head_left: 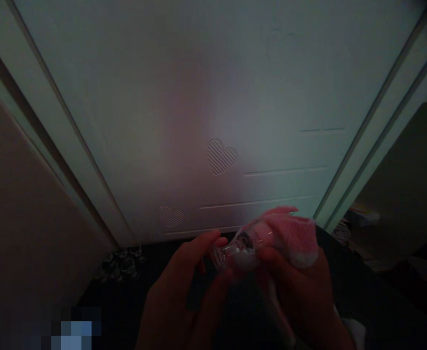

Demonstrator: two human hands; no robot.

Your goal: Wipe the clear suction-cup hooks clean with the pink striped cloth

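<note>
A small clear glass (223, 253) is held in front of me, lying tilted between my two hands. The fingertips of my left hand (184, 282) close around its left end. My right hand (300, 287) grips a pink cloth (297, 236) with a whitish edge, and the cloth wraps the right end of the glass. A strip of the cloth hangs down below the right palm. Dim light and blur hide the exact shape of the glass where the cloth covers it.
Several small clear glasses (120, 265) stand grouped at the left on a dark surface (155, 257). Behind it rises a white panel (144, 121) with engraved hearts and lines. At the right, white items (362, 216) lie beyond the panel's frame.
</note>
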